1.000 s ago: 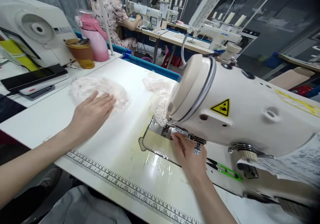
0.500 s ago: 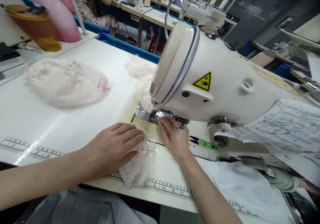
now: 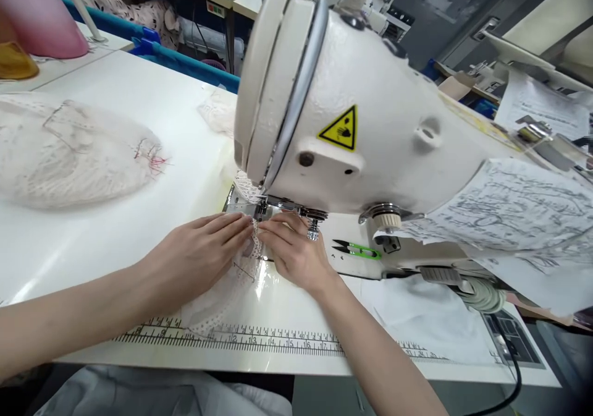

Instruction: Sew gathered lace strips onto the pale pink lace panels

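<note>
A pale pink lace piece [image 3: 222, 301] with a dotted, scalloped edge lies in front of the sewing machine [image 3: 389, 113], and a dark thread trails over it. My left hand [image 3: 197, 258] rests on this lace, fingers stretched out flat, their tips just in front of the presser foot [image 3: 262, 208]. From the other side, my right hand [image 3: 299, 252] has its fingers bent together on the lace edge beside the foot; its thumb is largely hidden. White lace [image 3: 245, 187] shows behind the foot, partly covered by the machine head.
Green thread snips [image 3: 359, 250] lie right of my right hand. A sheer fabric heap [image 3: 69, 150] with red threads sits at the left. Printed ruler marks [image 3: 273, 342] run along the table's front edge. Patterned paper [image 3: 519, 203] hangs from the machine. White cloth [image 3: 426, 317] lies at the right.
My left hand has moved forward with the lace, up to the presser foot. My right hand's fingers have come from beside the foot onto the lace edge. The view has shifted right.
</note>
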Demonstrator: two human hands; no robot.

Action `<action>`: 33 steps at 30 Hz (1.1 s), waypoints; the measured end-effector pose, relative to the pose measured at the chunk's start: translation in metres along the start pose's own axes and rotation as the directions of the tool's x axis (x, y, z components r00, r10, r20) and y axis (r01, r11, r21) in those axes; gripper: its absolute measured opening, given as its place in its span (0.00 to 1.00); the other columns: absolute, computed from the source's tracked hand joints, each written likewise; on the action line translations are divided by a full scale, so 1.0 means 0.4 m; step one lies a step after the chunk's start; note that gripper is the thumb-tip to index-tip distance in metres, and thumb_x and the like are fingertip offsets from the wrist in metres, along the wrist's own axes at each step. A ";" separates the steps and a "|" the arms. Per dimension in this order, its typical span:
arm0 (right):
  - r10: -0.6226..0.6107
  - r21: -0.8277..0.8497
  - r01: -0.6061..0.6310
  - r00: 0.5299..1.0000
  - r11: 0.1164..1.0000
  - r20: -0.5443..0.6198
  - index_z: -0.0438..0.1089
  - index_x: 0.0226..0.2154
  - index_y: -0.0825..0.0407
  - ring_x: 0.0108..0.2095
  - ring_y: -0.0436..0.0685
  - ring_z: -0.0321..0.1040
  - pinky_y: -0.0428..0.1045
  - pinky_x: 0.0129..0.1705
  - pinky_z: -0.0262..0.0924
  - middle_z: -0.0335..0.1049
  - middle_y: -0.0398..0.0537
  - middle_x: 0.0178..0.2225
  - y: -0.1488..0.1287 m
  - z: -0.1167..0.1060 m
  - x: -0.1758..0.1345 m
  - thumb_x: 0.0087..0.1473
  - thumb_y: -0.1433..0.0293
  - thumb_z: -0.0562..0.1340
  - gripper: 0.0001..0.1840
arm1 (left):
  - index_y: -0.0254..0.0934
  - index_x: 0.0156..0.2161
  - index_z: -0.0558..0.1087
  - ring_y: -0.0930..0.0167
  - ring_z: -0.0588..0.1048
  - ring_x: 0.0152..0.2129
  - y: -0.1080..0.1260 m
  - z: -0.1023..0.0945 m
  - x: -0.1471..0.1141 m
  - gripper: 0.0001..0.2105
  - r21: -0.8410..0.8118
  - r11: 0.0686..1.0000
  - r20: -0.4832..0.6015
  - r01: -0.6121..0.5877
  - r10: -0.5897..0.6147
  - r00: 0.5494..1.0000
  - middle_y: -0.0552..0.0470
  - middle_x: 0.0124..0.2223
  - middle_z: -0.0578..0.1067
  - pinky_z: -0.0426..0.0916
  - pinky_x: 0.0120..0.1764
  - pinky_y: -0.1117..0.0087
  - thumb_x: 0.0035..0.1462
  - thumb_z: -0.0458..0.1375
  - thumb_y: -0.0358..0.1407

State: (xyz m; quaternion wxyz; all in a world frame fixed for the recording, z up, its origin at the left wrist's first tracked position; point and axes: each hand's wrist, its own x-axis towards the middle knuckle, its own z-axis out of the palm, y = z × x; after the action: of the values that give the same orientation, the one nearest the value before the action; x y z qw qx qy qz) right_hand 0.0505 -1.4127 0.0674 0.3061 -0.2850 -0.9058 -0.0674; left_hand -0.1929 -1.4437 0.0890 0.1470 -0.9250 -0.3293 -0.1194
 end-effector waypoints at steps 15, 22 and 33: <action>0.176 -0.214 -0.163 0.983 0.963 0.047 0.76 0.49 0.46 0.41 0.55 0.77 0.53 0.43 0.66 0.79 0.40 0.55 -0.012 0.003 -0.009 0.62 0.80 0.60 0.18 | 0.29 0.63 0.72 0.60 0.72 0.62 -0.073 0.057 0.047 0.23 -0.114 0.992 -0.022 -0.060 0.058 0.998 0.41 0.62 0.76 0.52 0.71 0.56 0.67 0.46 0.27; 0.216 -0.258 -0.176 0.967 0.950 0.134 0.76 0.49 0.45 0.34 0.53 0.74 0.51 0.34 0.62 0.78 0.39 0.55 -0.017 -0.007 -0.002 0.61 0.80 0.59 0.20 | 0.30 0.63 0.72 0.59 0.71 0.63 -0.071 0.060 0.051 0.24 -0.072 0.996 -0.008 -0.058 0.057 0.998 0.42 0.61 0.77 0.49 0.71 0.54 0.68 0.44 0.27; 0.172 -0.226 -0.153 0.983 0.962 0.066 0.77 0.45 0.48 0.42 0.53 0.74 0.50 0.45 0.64 0.80 0.39 0.52 -0.018 -0.013 0.016 0.62 0.81 0.58 0.17 | 0.29 0.63 0.72 0.57 0.70 0.64 -0.061 0.073 0.042 0.23 -0.059 0.998 -0.016 -0.036 0.035 0.999 0.39 0.61 0.77 0.48 0.72 0.51 0.70 0.43 0.28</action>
State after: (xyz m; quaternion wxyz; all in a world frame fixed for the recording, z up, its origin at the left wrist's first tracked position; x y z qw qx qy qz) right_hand 0.0451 -1.4171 0.0759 0.2384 -0.3932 -0.8785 -0.1294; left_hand -0.1924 -1.4055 0.0721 0.1240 -0.9339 -0.3079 -0.1332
